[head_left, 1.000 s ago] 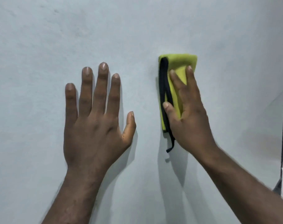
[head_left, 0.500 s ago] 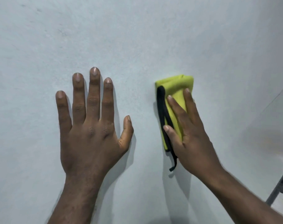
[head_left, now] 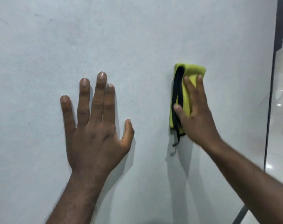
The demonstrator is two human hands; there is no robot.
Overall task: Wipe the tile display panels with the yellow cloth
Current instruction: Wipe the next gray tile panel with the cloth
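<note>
Pressing straight fingers (head_left: 200, 88) of the right hand (head_left: 197, 120) flat on the folded yellow cloth (head_left: 191, 73), thumb across its black hem, up against the pale tile panel (head_left: 137, 38). Can't see the cloth's right side under the palm, and it's a bit blurry there too. Resting the left hand (head_left: 95, 135) flat on the panel, fingers (head_left: 99, 97) spread, well apart from the cloth. Cut off at the right: dark frame (head_left: 273, 78), shiny floor (head_left: 281, 110) beyond.

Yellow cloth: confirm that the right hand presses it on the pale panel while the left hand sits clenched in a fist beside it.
Wrong on one point. The head view shows the left hand flat on the panel, fingers straight and spread, not clenched. The rest stands: the right hand presses the yellow cloth on the pale panel.
</note>
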